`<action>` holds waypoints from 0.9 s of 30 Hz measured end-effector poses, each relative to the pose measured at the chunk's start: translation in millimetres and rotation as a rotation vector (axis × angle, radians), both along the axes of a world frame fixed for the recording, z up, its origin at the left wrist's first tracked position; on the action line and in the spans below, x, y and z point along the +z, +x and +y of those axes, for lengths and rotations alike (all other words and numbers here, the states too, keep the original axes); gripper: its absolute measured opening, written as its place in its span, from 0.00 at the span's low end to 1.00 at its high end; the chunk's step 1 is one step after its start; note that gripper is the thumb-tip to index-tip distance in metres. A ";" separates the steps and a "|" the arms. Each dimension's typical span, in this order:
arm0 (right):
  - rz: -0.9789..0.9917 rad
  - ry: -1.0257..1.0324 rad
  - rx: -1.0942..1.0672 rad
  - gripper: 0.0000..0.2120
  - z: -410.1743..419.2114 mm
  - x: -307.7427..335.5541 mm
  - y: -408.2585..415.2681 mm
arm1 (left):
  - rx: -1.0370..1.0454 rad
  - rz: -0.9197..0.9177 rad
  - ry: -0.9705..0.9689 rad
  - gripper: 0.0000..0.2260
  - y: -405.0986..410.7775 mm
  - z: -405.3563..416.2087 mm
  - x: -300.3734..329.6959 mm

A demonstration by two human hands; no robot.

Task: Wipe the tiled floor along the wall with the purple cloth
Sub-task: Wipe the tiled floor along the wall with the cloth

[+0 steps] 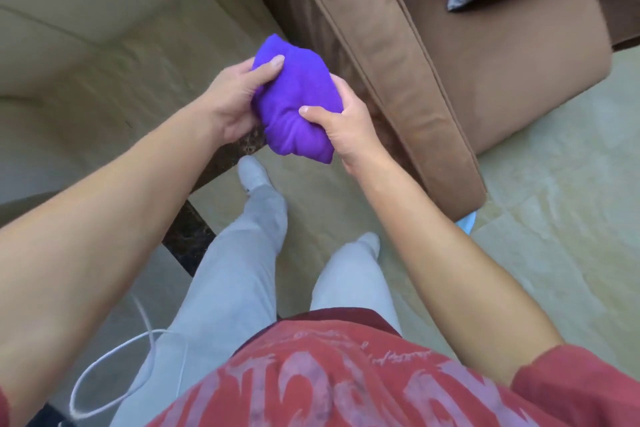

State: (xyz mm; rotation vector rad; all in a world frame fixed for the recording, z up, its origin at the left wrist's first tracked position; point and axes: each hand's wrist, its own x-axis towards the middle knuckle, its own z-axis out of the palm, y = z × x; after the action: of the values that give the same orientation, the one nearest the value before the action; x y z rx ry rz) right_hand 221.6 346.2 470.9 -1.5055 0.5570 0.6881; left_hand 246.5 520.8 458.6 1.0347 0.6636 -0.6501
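I am holding the bunched purple cloth (294,104) in mid-air, well above the tiled floor (554,218): left hand (235,97) and right hand (343,125) are both closing on it from opposite sides, equally near; the floor is lying straight below.

One wide-angle camera sits on my head — it looks forward and steeply down, close over my forearms, past my legs to the tiled floor (554,218) below.

Purple cloth (296,104), brown sofa (433,55), beige veined floor tiles (561,218).
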 end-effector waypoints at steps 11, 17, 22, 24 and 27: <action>-0.054 -0.260 0.239 0.21 149.0 -117.2 180.8 | 0.050 -0.025 0.465 0.04 136.4 147.0 -108.7; -0.174 -0.394 0.529 0.23 211.6 -246.0 261.4 | 0.087 0.048 0.542 0.17 191.0 204.7 -241.3; -0.341 -0.535 0.700 0.24 252.7 -395.5 299.4 | 0.120 0.041 0.629 0.16 222.3 244.1 -388.3; -0.409 -0.598 0.737 0.25 257.0 -449.3 311.9 | 0.096 0.023 0.638 0.15 233.7 251.3 -448.6; -0.455 -0.632 0.737 0.24 260.2 -522.6 328.4 | 0.075 -0.055 0.634 0.15 248.8 258.0 -526.0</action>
State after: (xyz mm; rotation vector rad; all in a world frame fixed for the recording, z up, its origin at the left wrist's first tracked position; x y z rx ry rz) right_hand 550.0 606.4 -51.7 -2.4220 -0.1862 0.7116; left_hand 495.3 778.8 -67.4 1.5968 0.8823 -0.3431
